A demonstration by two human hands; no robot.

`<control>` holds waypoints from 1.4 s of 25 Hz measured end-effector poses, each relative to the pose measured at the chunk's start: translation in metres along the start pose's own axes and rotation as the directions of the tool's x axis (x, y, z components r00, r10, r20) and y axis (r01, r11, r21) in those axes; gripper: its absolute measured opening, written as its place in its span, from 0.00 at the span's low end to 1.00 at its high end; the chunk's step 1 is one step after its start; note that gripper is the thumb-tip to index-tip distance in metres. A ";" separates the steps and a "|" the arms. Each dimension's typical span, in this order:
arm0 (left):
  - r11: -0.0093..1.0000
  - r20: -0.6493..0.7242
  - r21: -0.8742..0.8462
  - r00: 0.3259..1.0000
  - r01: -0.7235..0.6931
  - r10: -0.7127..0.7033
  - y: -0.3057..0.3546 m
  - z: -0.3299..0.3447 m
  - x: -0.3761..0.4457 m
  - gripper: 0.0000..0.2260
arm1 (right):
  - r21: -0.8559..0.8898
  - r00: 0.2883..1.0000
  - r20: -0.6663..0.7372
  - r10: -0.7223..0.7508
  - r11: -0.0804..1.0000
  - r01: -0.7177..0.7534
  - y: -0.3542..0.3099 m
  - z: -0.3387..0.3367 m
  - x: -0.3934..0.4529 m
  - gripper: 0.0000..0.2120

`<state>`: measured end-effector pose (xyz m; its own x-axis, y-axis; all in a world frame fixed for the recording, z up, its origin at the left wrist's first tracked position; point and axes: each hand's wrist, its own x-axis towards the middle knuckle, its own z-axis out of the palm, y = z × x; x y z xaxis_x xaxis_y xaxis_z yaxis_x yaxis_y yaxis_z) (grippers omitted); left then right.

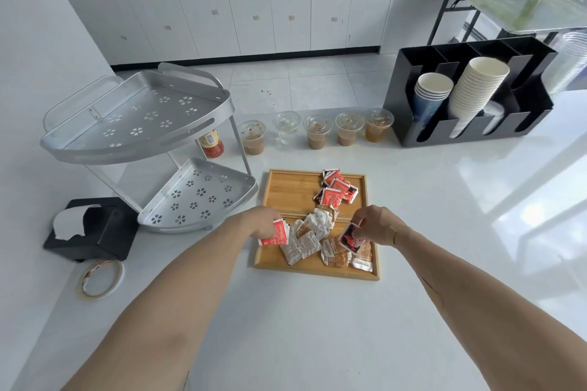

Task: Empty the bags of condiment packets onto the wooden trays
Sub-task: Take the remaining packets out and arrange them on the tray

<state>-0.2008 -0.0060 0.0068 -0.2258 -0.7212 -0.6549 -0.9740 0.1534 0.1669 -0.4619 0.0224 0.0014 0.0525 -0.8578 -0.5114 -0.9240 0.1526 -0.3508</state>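
Observation:
Two wooden trays lie end to end on the white counter: a far tray [286, 190] and a near tray [270, 259]. Red packets [336, 189] are piled on the far tray's right side. White and brown packets [313, 232] are heaped over the joint and across the near tray. My left hand [262, 222] holds a small stack of red packets [278, 233] at the near tray's left edge. My right hand [378, 224] grips a red-and-black packet [349, 236] above the near tray's right side. No bag is visible.
A two-tier metal corner rack [143, 124] stands left of the trays, with a red jar [211, 143] beneath it. Several lidded drink cups [317, 130] line up behind. A black cup organiser [467, 95], a black napkin holder [95, 228] and a tape roll [101, 278] are around.

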 end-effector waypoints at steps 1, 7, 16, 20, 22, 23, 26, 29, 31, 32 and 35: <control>1.000 -0.017 -0.002 1.000 -0.005 0.005 0.000 -0.006 0.005 0.15 | -0.007 1.000 -0.001 -0.010 1.000 0.010 -0.003 -0.003 0.007 0.15; 0.995 -0.097 -0.098 0.995 -0.021 0.011 -0.008 -0.033 0.043 0.24 | -0.017 0.996 -0.004 -0.087 0.996 0.087 -0.030 -0.021 0.058 0.17; 1.000 -0.064 -0.022 0.998 -0.009 0.008 -0.024 -0.058 0.111 0.21 | -0.091 0.990 -0.008 -0.140 0.986 0.138 -0.062 -0.033 0.138 0.16; 0.999 -0.075 -0.043 0.997 -0.034 0.030 -0.024 -0.063 0.135 0.18 | -0.151 0.990 0.042 -0.133 0.979 0.138 -0.072 -0.027 0.167 0.19; 0.997 -0.080 -0.066 0.996 -0.037 0.032 -0.024 -0.059 0.144 0.18 | -0.185 0.991 0.069 -0.114 0.975 0.125 -0.075 -0.023 0.176 0.20; 0.996 -0.095 -0.076 0.995 -0.037 0.030 -0.024 -0.057 0.147 0.17 | -0.202 0.992 0.074 -0.107 0.972 0.120 -0.077 -0.021 0.179 0.19; 0.997 -0.170 -0.067 0.985 -0.040 0.028 -0.026 -0.049 0.154 0.15 | -0.240 0.993 0.039 -0.111 0.964 0.117 -0.078 -0.013 0.185 0.17; 0.997 -0.252 -0.052 0.967 -0.054 0.039 -0.029 -0.041 0.157 0.16 | -0.256 0.992 -0.009 -0.126 0.959 0.119 -0.076 -0.007 0.185 0.17; 0.997 -0.323 -0.040 0.945 -0.066 0.049 -0.030 -0.035 0.157 0.17 | -0.269 0.989 -0.039 -0.140 0.955 0.125 -0.074 -0.002 0.185 0.16; 0.997 -0.364 -0.030 0.930 -0.071 0.055 -0.030 -0.032 0.157 0.18 | -0.271 0.987 -0.055 -0.149 0.954 0.129 -0.073 0.000 0.184 0.15; 0.998 -0.488 0.009 0.871 -0.055 0.052 -0.030 -0.023 0.152 0.18 | -0.272 0.975 -0.124 -0.182 0.952 0.143 -0.073 0.008 0.178 0.13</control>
<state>-0.2055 -0.1355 -0.0809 -0.2380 -0.9501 -0.2019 -0.9603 0.1989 0.1958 -0.3815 -0.1372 -0.0704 0.1722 -0.9255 -0.3375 -0.9749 -0.1108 -0.1933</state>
